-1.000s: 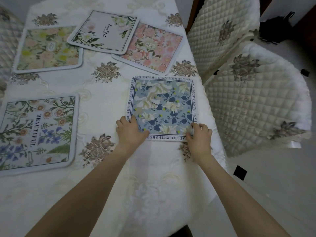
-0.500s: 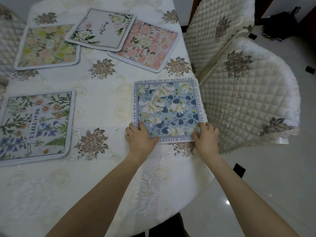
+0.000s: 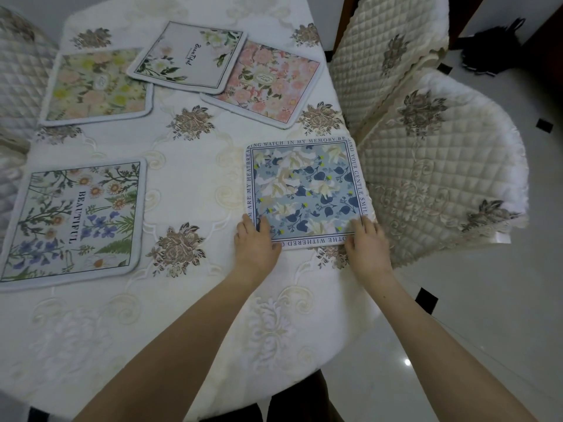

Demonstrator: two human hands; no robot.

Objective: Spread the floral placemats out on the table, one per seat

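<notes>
Blue and cream flowers cover the blue placemat (image 3: 307,191), which lies flat on the desk (image 3: 195,300) at its right edge, beside a quilted chair (image 3: 426,166). The left hand (image 3: 256,245) rests on its near left corner, fingers (image 3: 248,223) spread flat, gripping nothing. The right hand (image 3: 367,246) presses the near right corner the same way, fingers (image 3: 359,223) extended and flat on the mat. Well left of the left fingers lies the daisy placemat (image 3: 73,222). Beyond both hands, toward the far end of the desk, the pink placemat (image 3: 268,83) is overlapped by the white placemat (image 3: 189,57), with the yellow placemat (image 3: 97,86) just left of it.
</notes>
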